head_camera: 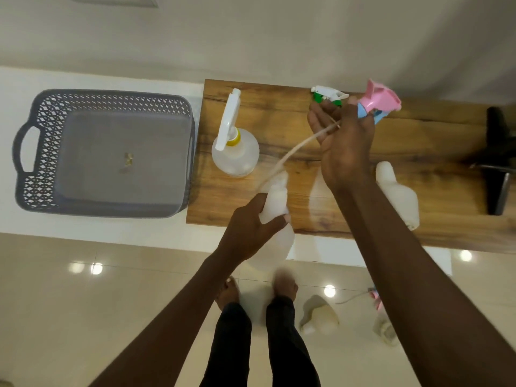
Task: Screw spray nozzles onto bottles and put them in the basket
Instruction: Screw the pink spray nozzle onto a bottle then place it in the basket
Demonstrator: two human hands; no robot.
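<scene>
The left hand [248, 233] curled its fingers [275, 220] around a translucent white bottle [275, 202] at the bench's [279, 129] near edge, centre frame. The right hand [344, 141], upper right, pinched a pink and blue spray nozzle [377, 101], its dip tube [293, 152] trailing down into the bottle's neck. A green and white nozzle [326, 96] lay just beyond those fingers. An assembled yellow-collared spray bottle [234, 152] stood beside the grey basket [36, 152] at left. Another bottle [399, 196] lay at right. No legible writing showed.

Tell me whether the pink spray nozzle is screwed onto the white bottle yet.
Not yet. The right hand holds the pink spray nozzle high, and only its tube reaches the white plastic bottle gripped by the left hand.
</scene>
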